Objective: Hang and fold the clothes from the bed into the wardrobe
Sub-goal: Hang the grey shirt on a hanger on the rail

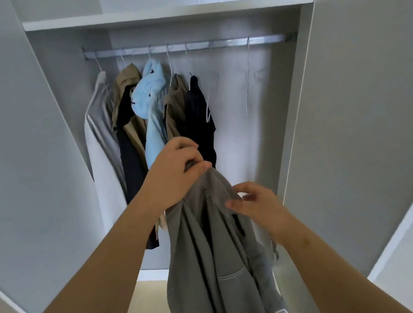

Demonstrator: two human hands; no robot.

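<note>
One grey jacket [219,276] hangs pinched in your left hand [175,172], right hand [258,202] loosely touching just below; next likely needs the empty hanger [208,114] above.

Both arms outstretched, left hand [175,172] raised, fingers pinched, right hand [258,202] lower, fingers loosely spread

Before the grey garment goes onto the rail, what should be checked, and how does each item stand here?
1. Left hand grips the top of the grey garment: ok.
2. Garment already on a hanger: cannot tell, none visible in the fabric.
3. Free stretch of rail to the right of the hung clothes: ok.
4. Empty hanger available on the rail: ok.
5. Wardrobe door swung open: ok.
6. Right hand has a hold on the garment's shoulder: cannot tell; its fingers are at the fabric.
</note>
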